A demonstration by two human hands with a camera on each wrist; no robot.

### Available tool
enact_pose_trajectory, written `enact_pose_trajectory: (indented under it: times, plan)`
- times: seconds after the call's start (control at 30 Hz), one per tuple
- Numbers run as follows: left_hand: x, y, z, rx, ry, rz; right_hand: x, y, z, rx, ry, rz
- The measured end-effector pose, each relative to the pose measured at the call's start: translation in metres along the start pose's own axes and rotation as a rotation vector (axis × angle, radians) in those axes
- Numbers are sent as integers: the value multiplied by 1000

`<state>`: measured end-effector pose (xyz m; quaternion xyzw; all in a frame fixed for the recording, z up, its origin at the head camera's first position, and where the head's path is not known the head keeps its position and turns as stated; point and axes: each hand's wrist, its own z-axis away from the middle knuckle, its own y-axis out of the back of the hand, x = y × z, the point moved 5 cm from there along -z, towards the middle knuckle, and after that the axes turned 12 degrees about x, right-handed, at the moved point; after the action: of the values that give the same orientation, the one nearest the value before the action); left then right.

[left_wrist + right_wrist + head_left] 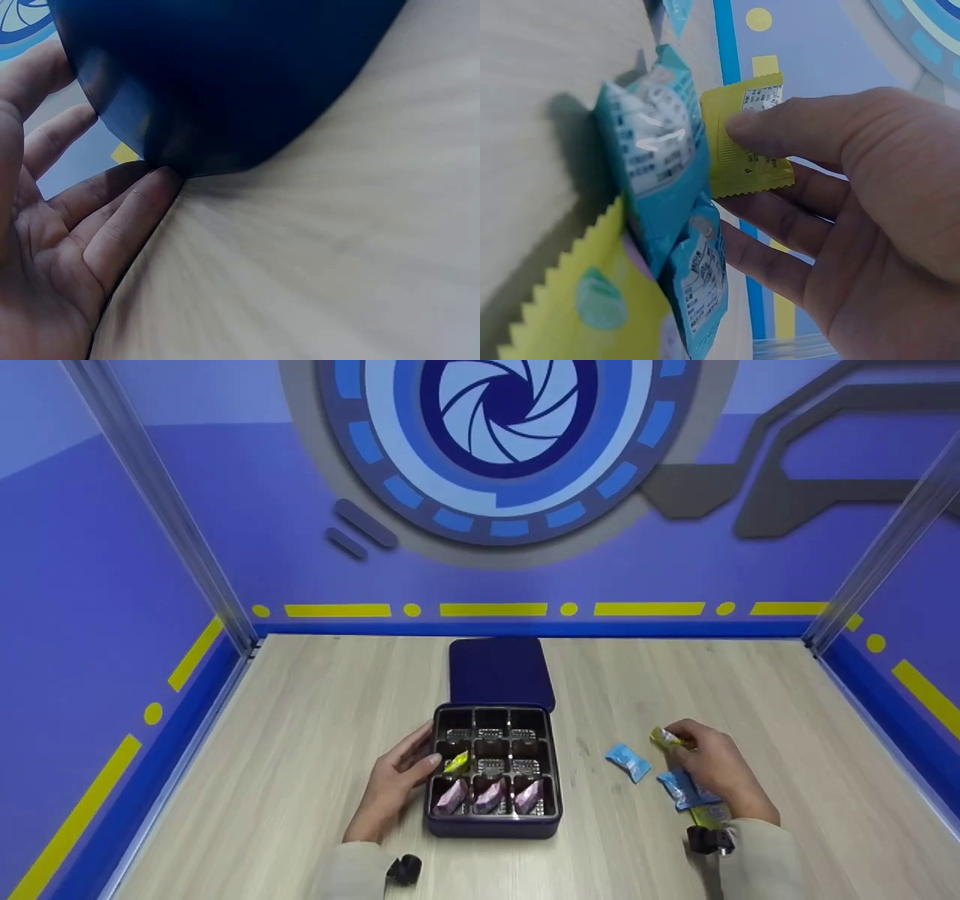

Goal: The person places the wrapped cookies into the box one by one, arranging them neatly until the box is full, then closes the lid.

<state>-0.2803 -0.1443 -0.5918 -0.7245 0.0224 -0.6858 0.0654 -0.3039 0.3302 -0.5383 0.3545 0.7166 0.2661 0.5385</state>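
A pale, wood-grained tabletop [315, 705] carries a dark blue box [491, 829] near its middle, with a matching lid [501, 673] behind, close to the far edge. Toward the right edge lie a lone blue packet [628, 763] and a cluster of blue and yellow packets [677, 790].

We see a pale wooden table [300, 780] — behind it, a purple wall [255, 525] with 1 round emblem [506, 442]; at the table's far corners, 2 metal posts [157, 487].
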Motion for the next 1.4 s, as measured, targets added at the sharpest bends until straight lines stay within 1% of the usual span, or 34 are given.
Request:
enact_pose_trajectory:
  times: [0.1,0.3,0.4,0.67,0.83,1.0,1.17,1.3,1.4]
  plan:
    - [0,0,0,2,2,3,0,0,-1,2,-21,-7]
    - [-1,0,0,4,6,-11,-1,1,-1,24,-57,-65]
    - [0,0,0,5,6,-16,-3,1,0,38,-59,-76]
    - [1,0,0,1,1,-16,-10,3,-1,59,-23,-101]
    - [0,1,0,6,-1,-30,-14,2,-2,88,6,-117]
    - [-1,1,0,15,5,-44,-18,-1,-3,101,14,-151]
    - [0,2,0,11,2,-45,-25,-5,-3,115,32,-160]
    - [0,2,0,6,-3,-43,-31,-9,-4,117,54,-166]
    - [0,1,0,3,-2,-39,-34,-12,-3,111,54,-186]
